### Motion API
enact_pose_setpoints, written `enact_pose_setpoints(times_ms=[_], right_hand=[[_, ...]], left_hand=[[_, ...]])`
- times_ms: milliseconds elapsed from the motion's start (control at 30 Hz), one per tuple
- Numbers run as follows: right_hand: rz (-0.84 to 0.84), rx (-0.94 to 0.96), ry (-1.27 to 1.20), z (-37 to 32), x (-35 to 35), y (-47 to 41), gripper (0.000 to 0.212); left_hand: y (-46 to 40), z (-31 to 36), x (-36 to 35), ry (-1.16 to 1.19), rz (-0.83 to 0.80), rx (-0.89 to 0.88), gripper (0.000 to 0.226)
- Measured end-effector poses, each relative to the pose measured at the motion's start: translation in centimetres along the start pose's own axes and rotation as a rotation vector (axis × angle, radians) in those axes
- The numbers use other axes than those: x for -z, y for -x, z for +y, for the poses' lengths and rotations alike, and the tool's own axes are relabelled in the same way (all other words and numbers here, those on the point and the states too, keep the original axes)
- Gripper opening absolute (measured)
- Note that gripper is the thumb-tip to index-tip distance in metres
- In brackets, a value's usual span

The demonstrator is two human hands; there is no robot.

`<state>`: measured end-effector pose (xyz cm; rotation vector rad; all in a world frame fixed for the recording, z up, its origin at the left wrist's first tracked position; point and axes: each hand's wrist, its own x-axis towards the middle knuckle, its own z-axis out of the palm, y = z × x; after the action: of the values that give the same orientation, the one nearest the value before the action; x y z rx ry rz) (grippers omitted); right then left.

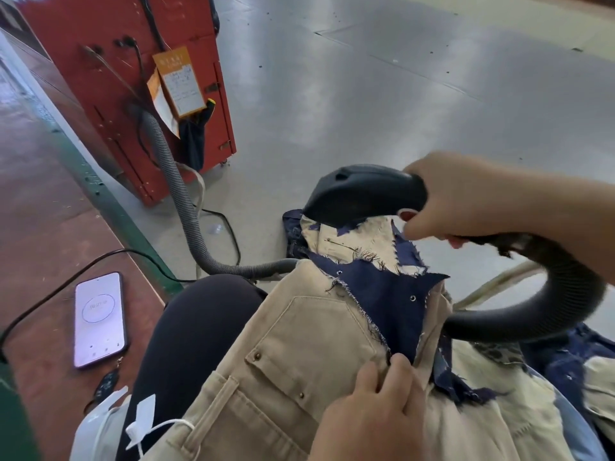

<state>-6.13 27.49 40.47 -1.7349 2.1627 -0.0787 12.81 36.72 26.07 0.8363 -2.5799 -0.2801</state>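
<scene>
A beige garment (pixel 299 354) with navy frayed patches (pixel 389 301) lies over my lap. My left hand (pixel 372 410) pinches the garment's edge beside the navy patch at the lower middle. My right hand (pixel 466 201) grips the handle of a black suction nozzle (pixel 359 194), whose mouth sits on the far end of the garment. A grey ribbed hose (pixel 549 311) curves from the handle down to the right, behind the cloth.
A phone (pixel 100 319) with a lit screen lies on the red-brown table (pixel 40 227) at left, a black cable beside it. A red machine (pixel 133 78) stands on the grey floor (pixel 399 78) with a hose (pixel 179 194) running from it. More garments (pixel 579 367) are piled at the right.
</scene>
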Motion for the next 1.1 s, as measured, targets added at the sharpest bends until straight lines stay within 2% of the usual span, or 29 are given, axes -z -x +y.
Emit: enact_pose_setpoints(times_ms=[100,200,400,533,700,900,1000,1100], right_hand=[[-0.040,-0.014,0.035,1.0,0.3,3.7,0.019],[-0.072,-0.051,0.188,1.5,-0.7,6.8,0.019],[-0.152,-0.086,0.389,0.5,-3.3,8.2,0.022],[-0.072,-0.050,0.333,-0.3,-4.4,6.2,0.020],[0.016,-0.043,0.232,-1.0,-5.1,1.9,0.015],[0.125,-0.093,-0.015,0.6,-1.7,1.3,0.018],[0.093,-0.086,-0.038,1.8,-0.5,3.9,0.018],[-0.022,-0.100,0.014,2.2,-0.7,6.9,0.016]], left_hand=[[0.0,-0.2,0.3,0.035,-0.035,-0.021,0.043],[-0.4,-0.5,1.0,0.082,-0.080,-0.018,0.037],[0.1,-0.1,1.7,0.091,-0.151,-0.060,0.032],[0.4,-0.1,2.0,0.091,-0.218,-0.062,0.034],[0.7,0.1,1.9,0.134,-0.186,-0.059,0.034],[0.7,-0.4,2.1,0.185,-0.201,-0.050,0.037],[0.5,-0.6,2.1,0.209,-0.192,-0.057,0.035],[0.4,-0.6,2.2,0.212,-0.201,-0.069,0.035]])
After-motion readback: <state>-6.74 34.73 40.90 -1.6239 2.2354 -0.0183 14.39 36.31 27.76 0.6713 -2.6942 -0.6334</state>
